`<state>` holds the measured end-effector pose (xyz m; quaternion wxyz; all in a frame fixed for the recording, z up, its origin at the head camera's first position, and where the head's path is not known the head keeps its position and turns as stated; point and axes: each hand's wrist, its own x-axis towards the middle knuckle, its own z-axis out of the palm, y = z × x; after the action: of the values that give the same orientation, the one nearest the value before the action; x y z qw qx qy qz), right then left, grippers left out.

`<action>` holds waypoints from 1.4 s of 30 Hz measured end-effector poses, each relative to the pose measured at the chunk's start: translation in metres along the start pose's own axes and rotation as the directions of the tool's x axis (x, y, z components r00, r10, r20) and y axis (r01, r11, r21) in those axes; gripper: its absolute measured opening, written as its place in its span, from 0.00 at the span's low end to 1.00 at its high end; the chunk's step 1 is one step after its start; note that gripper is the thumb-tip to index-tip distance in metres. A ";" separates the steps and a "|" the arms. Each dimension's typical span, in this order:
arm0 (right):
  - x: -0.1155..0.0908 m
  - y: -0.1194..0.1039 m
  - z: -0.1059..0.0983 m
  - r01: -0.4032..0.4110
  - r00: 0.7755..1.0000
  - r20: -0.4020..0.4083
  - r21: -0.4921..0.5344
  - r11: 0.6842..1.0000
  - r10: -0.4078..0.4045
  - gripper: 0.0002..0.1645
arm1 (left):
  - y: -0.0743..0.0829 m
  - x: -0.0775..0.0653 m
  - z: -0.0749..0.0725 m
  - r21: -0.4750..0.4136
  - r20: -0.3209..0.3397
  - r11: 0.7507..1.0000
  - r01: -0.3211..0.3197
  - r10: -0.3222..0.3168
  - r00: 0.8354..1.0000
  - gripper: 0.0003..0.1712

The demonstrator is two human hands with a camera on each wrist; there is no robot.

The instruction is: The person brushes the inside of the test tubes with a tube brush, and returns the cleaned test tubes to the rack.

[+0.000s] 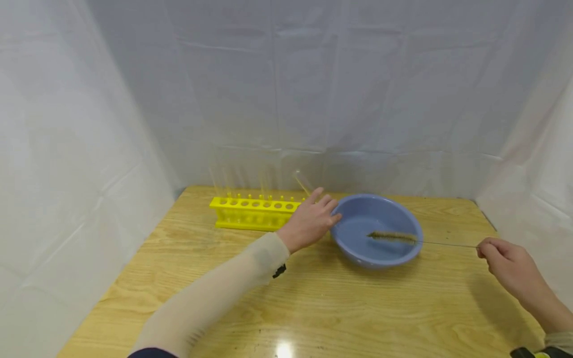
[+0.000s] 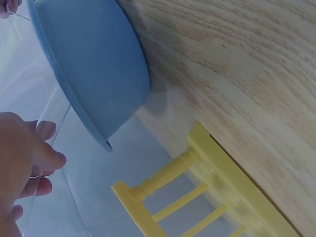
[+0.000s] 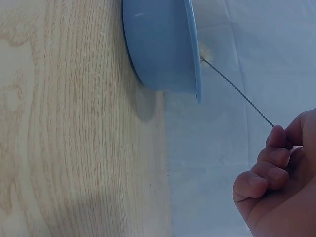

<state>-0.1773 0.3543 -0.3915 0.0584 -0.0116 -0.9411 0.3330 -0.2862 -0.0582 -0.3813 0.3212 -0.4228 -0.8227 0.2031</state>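
Observation:
My left hand grips a clear glass test tube, tilted, between the yellow rack and the blue basin. In the left wrist view the fingers curl round the tube, which is faint against the backdrop. My right hand pinches the thin twisted-wire handle of a test tube brush at the right. The brush's bristle head lies over the basin, its wire crossing above the right rim. From the right wrist view the wire runs from my fingertips to the basin's edge, where the basin wall hides most of the bristles.
A yellow test tube rack stands at the back left of the wooden table, with several clear tubes upright in it. White sheeting encloses the back and both sides.

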 end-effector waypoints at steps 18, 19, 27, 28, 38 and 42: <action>-0.001 0.003 0.003 0.014 1.000 -0.010 -0.001 1.000 -0.014 0.24 | 0.001 -0.004 0.002 -0.121 -0.029 0.989 0.088 -0.092 0.995 0.20; -0.001 0.003 0.003 0.013 1.000 -0.010 0.002 1.000 -0.013 0.23 | 0.001 -0.005 0.003 -0.156 -0.033 0.982 0.110 -0.116 0.993 0.21; -0.003 0.004 0.003 0.011 1.000 -0.011 0.009 1.000 -0.011 0.23 | -0.003 -0.012 -0.009 -0.423 -0.090 0.868 0.262 -0.327 0.941 0.18; -0.003 0.005 0.003 0.015 1.000 -0.014 0.008 1.000 -0.015 0.23 | -0.004 -0.013 -0.011 -0.447 -0.098 0.851 0.277 -0.354 0.930 0.17; -0.005 0.007 0.001 0.016 1.000 -0.023 0.012 1.000 -0.016 0.22 | -0.024 -0.029 -0.039 -0.593 -0.118 0.723 0.355 -0.514 0.850 0.16; -0.004 0.006 0.001 0.012 1.000 -0.022 0.010 1.000 -0.012 0.23 | -0.038 -0.040 -0.050 -0.610 -0.092 0.674 0.416 -0.582 0.808 0.16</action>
<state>-0.1730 0.3580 -0.3959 0.0707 -0.0093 -0.9388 0.3371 -0.2548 -0.1094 -0.3371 0.3376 -0.2785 -0.8750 -0.2070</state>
